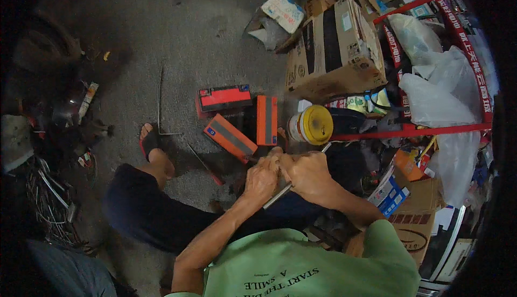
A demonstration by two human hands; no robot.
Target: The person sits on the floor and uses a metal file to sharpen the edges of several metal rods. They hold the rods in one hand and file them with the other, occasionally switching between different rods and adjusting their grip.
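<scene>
Silver rod (pixel 278 196) slanting under my 2 bare hands.
Its near end juts over the dark trousers (pixel 156 204), so I'd angle it off the thigh. My left hand (pixel 262 177) is bunched, fingers curled, touching the right; I cannot tell what it grips. My right hand (pixel 307 174) is closed over the rod, seemingly clasping it; I judge it best to steady with that one and make small, even moves with the other. The far end comes near the pail (pixel 316 125), so I'd avoid knocking it; 3 boxes (pixel 267 120) lie beyond my hands.
</scene>
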